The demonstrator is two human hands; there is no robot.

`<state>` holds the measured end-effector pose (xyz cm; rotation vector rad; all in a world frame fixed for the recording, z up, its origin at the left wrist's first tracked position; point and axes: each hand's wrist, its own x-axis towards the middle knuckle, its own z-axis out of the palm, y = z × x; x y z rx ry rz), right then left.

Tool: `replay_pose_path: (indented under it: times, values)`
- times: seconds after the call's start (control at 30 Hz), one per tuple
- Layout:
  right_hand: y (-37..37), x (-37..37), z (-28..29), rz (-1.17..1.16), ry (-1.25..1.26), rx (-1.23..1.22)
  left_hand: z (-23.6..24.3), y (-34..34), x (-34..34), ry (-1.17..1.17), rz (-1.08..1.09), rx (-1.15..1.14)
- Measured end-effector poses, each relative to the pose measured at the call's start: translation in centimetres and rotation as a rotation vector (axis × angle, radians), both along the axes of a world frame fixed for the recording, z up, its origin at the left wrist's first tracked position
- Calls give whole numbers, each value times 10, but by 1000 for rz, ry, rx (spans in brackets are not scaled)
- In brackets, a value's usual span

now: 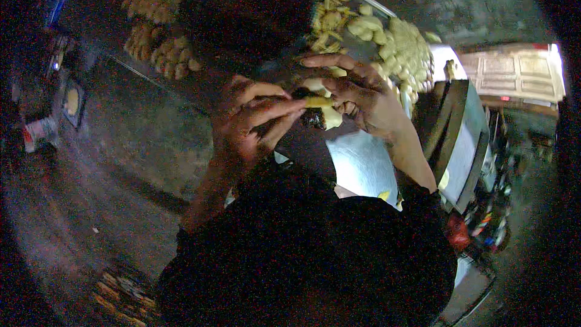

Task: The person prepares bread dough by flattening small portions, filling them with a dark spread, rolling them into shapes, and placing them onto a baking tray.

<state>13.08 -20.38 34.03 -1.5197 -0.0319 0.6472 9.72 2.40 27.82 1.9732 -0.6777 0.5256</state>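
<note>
Brown pile: Rounded brown pieces (163, 54) are heaped above and left of the fingers, seemingly kept apart from the paler heaps.
Dark vessel: A wide, round vessel (245, 15) is set just beyond the fingers, probably so that it can be reached by both hands; its contents are lost in shadow.
Left grip: The left fingers (275, 111) are pinched on the near end of a small yellow piece (318, 102), held level between the two hands.
Right grip: The opposite end is grasped by the bent right fingers (336, 61), apparently so that the piece is steadied from both sides.
Pale heaps: Stick-shaped pieces (328, 19) and smooth, rounded pale pieces (402, 51) are gathered above and right of the fingers, seemingly sorted by shape.
Floor: A dark grey, scuffed floor (145, 127) is seen left of the fingers.
Bright patch: A pale sheet-like surface (363, 163) is lit below the right fingers.
Room: A panelled wooden front (505, 72) is caught in light far right of the fingers; elsewhere, detail is swallowed by gloom.
</note>
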Motion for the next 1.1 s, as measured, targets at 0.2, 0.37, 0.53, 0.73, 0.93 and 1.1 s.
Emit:
replay_pose_path:
  times: [0.2, 0.37, 0.53, 0.73, 0.93, 1.1]
  values:
    - [-76, -107, -17, -295, 18, 326, -19, -99, -66, 903, -601, -889]
    - [-147, -198, -48, -436, -250, 264, -8, -181, -122, 1628, -708, -1295]
    - [-220, -281, -34, -441, -266, 62, 5, -235, -180, 1486, -665, -1043]
    - [-250, -343, 12, -452, -542, -246, 33, -270, -210, 1420, -727, -790]
    - [-249, -345, 38, -380, -1029, -622, 55, -258, -207, 1527, -903, -878]
    - [-234, -319, 44, -318, -1050, -504, 68, -236, -200, 1141, -818, -613]
